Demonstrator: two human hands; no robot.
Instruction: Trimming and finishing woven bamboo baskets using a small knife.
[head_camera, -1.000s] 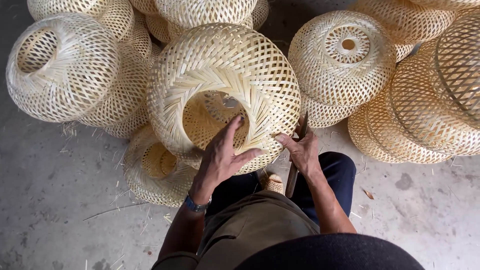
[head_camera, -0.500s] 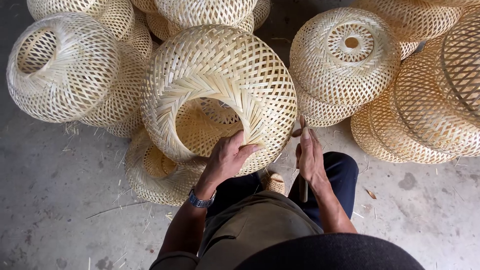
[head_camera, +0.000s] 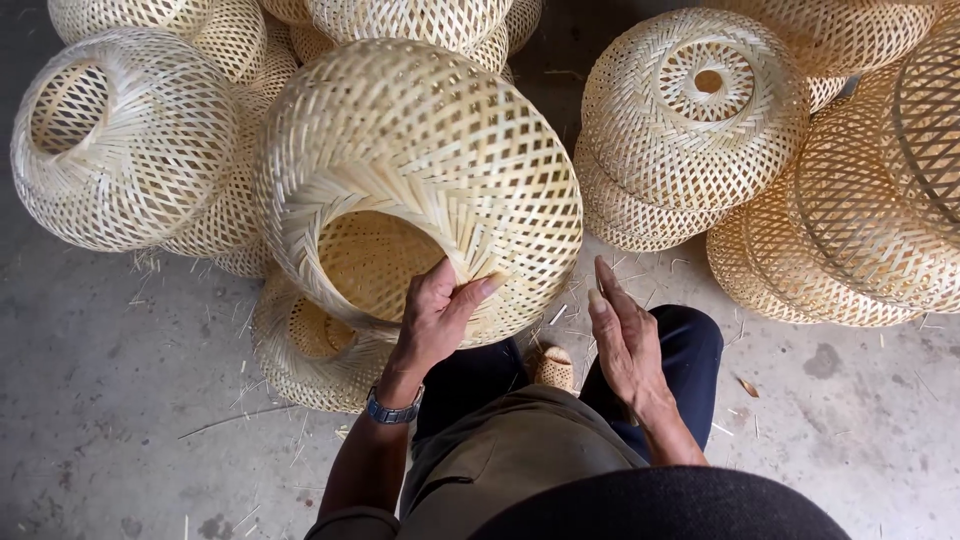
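The large woven bamboo lampshade (head_camera: 420, 180) lies on its side on the concrete floor (head_camera: 100, 420), its mouth now turned further toward the person than a second ago. The left hand (head_camera: 435, 320) has closed its grip on the shade's rim, thumb outside and fingers inside. The right hand (head_camera: 625, 340), which touched the shade's weave before, has come off and hangs open-palmed just right of it. Finished shades (head_camera: 690, 120) are piled beyond.

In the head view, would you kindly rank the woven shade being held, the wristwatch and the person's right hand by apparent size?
1. Woven shade, largest, though nearest the camera.
2. Right hand, apart from the shade.
3. Wristwatch, on the left hand gripping the shade's rim.
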